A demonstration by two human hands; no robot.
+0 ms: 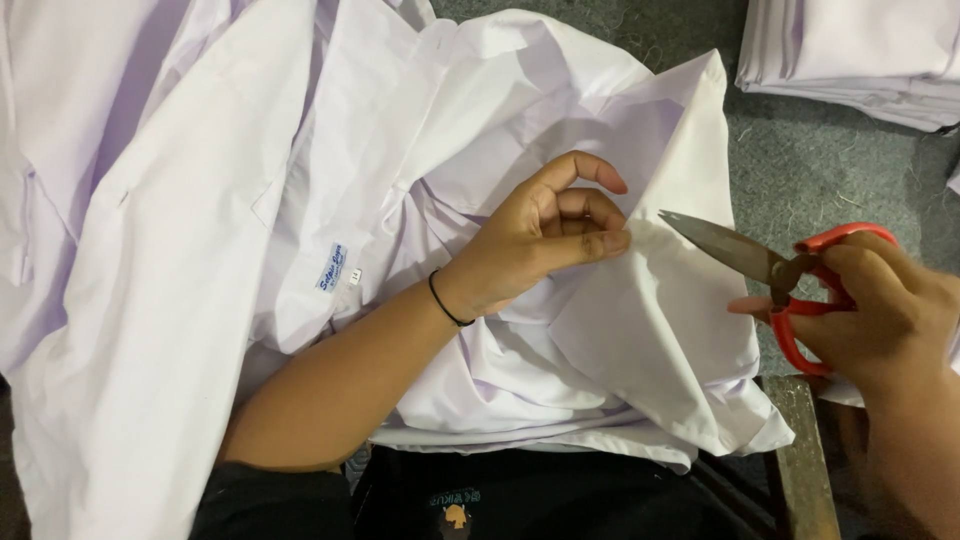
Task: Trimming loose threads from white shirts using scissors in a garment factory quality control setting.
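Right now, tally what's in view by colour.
White: 2, the shirt pinched by the left hand, and the folded stack.
Red: 1, the red-handled scissors in the right hand.
Black: 1, the wristband.
Total: 4

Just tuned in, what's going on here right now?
A person is working on a white shirt spread over their lap. The left hand pinches a fold of the fabric near a pointed corner, thumb and fingers closed on it. The right hand holds red-handled scissors, blades shut or nearly so, tips pointing at the pinched spot and just short of it. A blue label shows at the shirt's collar. A stack of folded white cloth lies at top right on the grey floor.
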